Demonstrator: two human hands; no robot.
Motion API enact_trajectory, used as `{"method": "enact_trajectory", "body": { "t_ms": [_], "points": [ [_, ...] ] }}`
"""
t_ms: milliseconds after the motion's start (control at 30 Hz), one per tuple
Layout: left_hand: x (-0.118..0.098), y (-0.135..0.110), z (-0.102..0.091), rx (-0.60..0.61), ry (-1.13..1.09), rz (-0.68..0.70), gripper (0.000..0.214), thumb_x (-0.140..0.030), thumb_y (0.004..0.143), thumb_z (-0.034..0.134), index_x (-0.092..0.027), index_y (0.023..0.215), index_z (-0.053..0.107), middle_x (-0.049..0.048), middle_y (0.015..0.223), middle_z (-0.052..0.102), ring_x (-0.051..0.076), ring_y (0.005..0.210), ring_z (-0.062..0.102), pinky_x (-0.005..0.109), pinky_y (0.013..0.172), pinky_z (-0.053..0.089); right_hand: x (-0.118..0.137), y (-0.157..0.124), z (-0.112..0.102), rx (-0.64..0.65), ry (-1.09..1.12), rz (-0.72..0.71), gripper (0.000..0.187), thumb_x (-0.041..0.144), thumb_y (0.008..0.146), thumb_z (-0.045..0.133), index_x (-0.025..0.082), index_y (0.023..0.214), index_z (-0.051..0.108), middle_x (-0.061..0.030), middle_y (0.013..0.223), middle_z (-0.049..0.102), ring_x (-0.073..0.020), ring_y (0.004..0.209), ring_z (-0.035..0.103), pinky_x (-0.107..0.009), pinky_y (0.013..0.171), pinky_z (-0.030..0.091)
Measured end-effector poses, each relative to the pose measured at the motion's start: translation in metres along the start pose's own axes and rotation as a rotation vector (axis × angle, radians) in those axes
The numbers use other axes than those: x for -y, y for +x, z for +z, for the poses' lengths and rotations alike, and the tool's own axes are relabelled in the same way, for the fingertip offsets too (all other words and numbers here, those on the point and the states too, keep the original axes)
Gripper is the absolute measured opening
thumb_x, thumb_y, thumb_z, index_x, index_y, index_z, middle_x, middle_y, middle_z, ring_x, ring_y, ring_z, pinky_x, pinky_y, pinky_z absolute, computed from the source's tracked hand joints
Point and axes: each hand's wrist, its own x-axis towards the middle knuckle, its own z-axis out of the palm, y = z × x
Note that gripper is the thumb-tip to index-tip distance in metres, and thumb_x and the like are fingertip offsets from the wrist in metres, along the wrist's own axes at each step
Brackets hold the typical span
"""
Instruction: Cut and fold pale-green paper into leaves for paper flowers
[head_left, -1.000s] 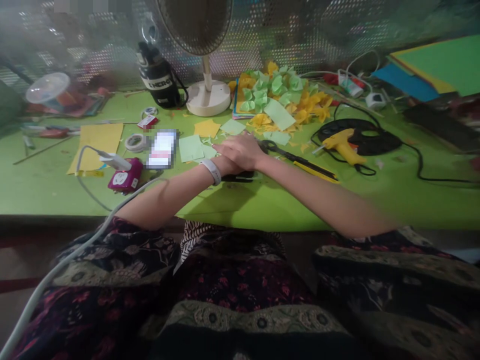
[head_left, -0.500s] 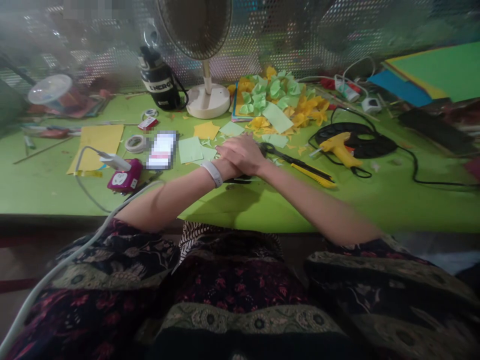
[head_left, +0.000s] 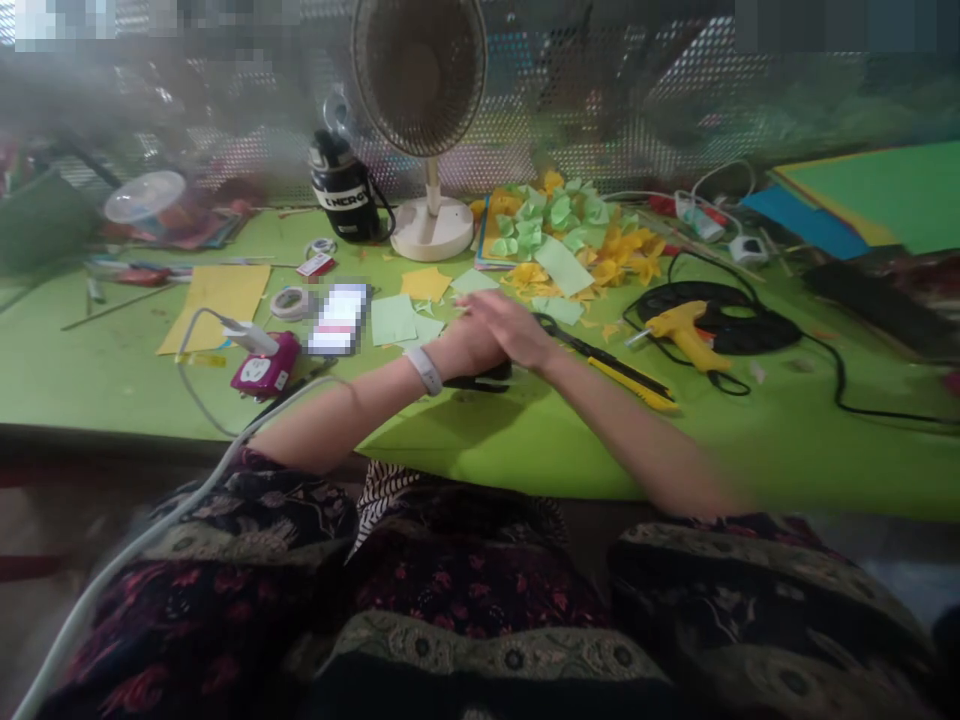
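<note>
My two forearms cross over the green table (head_left: 525, 450). My right hand (head_left: 510, 325) lies on top of my left hand (head_left: 459, 352), its fingers stretched out flat and holding nothing. My left wrist wears a white band (head_left: 426, 368); the left fingers are hidden under the right hand. A small black object (head_left: 484, 378) sits on the table right beneath the hands. Pale green paper squares (head_left: 395, 320) lie just left of them. Black-handled scissors (head_left: 556, 326) and a yellow utility knife (head_left: 631, 381) lie just to the right.
Folded green and yellow paper pieces (head_left: 570, 225) are heaped behind the hands. A yellow glue gun (head_left: 681, 326) with a black cord lies right. A desk fan (head_left: 430, 225), a black bottle (head_left: 345, 190), tape rolls (head_left: 289, 300), a pink plugged-in device (head_left: 259, 370) and a yellow sheet (head_left: 217, 295) stand left.
My hands stay crossed in the same spot. The right fingers have shifted slightly over the left hand, and my head has tipped so the table sits lower in view.
</note>
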Motion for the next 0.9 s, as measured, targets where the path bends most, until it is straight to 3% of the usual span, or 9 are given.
{"method": "enact_trajectory", "body": {
  "t_ms": [67, 133, 200, 300, 433, 567, 733, 833, 900],
  "points": [
    [0.005, -0.009, -0.018, 0.015, 0.001, 0.052, 0.034, -0.038, 0.097, 0.040, -0.020, 0.109, 0.065, 0.0083, 0.129, 0.062, 0.024, 0.132, 0.047, 0.050, 0.107, 0.039, -0.003, -0.009, -0.018, -0.149, 0.068, 0.054, 0.047, 0.057, 0.098, 0.036, 0.020, 0.104, 0.065, -0.0071, 0.113, 0.067, -0.0196, 0.103, 0.061, -0.032, 0.092, 0.044],
    [0.011, -0.018, -0.032, 0.011, -0.051, 0.031, 0.043, -0.045, 0.099, 0.032, -0.021, 0.110, 0.066, 0.0076, 0.124, 0.066, 0.022, 0.123, 0.056, 0.045, 0.105, 0.044, -0.010, -0.018, -0.035, -0.141, -0.033, 0.221, 0.031, 0.049, 0.090, 0.056, 0.019, 0.094, 0.067, -0.0068, 0.098, 0.070, -0.0198, 0.089, 0.063, -0.032, 0.083, 0.047],
    [0.017, -0.027, -0.041, -0.001, -0.142, 0.029, 0.049, -0.051, 0.099, 0.028, -0.023, 0.109, 0.067, 0.0074, 0.119, 0.069, 0.021, 0.118, 0.060, 0.041, 0.102, 0.047, -0.018, -0.026, -0.047, 0.050, -0.109, 0.405, 0.020, 0.039, 0.081, 0.069, 0.019, 0.083, 0.067, -0.0063, 0.085, 0.071, -0.0191, 0.075, 0.063, -0.033, 0.074, 0.049],
    [0.022, -0.038, -0.047, 0.052, -0.282, 0.089, 0.046, -0.054, 0.097, 0.037, -0.023, 0.113, 0.067, 0.0067, 0.117, 0.070, 0.018, 0.110, 0.064, 0.037, 0.099, 0.049, -0.024, -0.031, -0.050, 0.292, 0.033, 0.556, 0.010, 0.028, 0.078, 0.071, 0.020, 0.077, 0.065, -0.0039, 0.069, 0.069, -0.0172, 0.061, 0.063, -0.030, 0.061, 0.051],
    [0.027, -0.045, -0.044, 0.143, -0.240, 0.216, 0.051, -0.059, 0.079, 0.066, -0.025, 0.117, 0.067, 0.0072, 0.112, 0.071, 0.021, 0.105, 0.064, 0.038, 0.095, 0.050, -0.023, -0.032, -0.040, 0.371, 0.203, 0.542, 0.014, 0.014, 0.071, 0.070, 0.021, 0.081, 0.062, 0.0032, 0.057, 0.063, -0.0140, 0.052, 0.060, -0.025, 0.052, 0.049],
    [0.032, -0.046, -0.032, 0.182, -0.168, 0.232, 0.039, -0.053, 0.086, 0.061, -0.026, 0.113, 0.069, 0.0068, 0.098, 0.072, 0.020, 0.093, 0.064, 0.036, 0.085, 0.051, -0.026, -0.033, -0.033, 0.446, 0.327, 0.528, 0.024, 0.009, 0.070, 0.066, 0.020, 0.090, 0.059, 0.0056, 0.062, 0.060, -0.0110, 0.053, 0.059, -0.022, 0.050, 0.048],
    [0.034, -0.046, -0.026, 0.112, -0.192, 0.238, 0.040, -0.052, 0.083, 0.065, -0.018, 0.104, 0.070, 0.0093, 0.091, 0.071, 0.021, 0.088, 0.064, 0.034, 0.077, 0.050, -0.035, -0.034, -0.033, 0.508, 0.352, 0.513, 0.027, 0.009, 0.069, 0.066, 0.019, 0.092, 0.056, 0.0069, 0.063, 0.054, -0.0102, 0.054, 0.056, -0.022, 0.051, 0.049],
    [0.033, -0.047, -0.034, 0.087, -0.339, 0.240, 0.045, -0.052, 0.077, 0.073, -0.017, 0.106, 0.069, 0.0099, 0.097, 0.072, 0.022, 0.091, 0.066, 0.035, 0.082, 0.051, -0.032, -0.034, -0.046, 0.471, 0.258, 0.499, 0.026, 0.010, 0.072, 0.064, 0.018, 0.097, 0.059, 0.0062, 0.061, 0.053, -0.0115, 0.054, 0.055, -0.024, 0.053, 0.048],
    [0.033, -0.048, -0.040, -0.003, -0.479, 0.168, 0.047, -0.050, 0.077, 0.074, -0.017, 0.111, 0.068, 0.0109, 0.109, 0.071, 0.022, 0.101, 0.065, 0.037, 0.089, 0.050, -0.026, -0.035, -0.056, 0.336, 0.184, 0.468, 0.023, 0.013, 0.078, 0.063, 0.017, 0.100, 0.061, 0.0030, 0.066, 0.058, -0.0125, 0.057, 0.056, -0.026, 0.056, 0.048]
  ]
}}
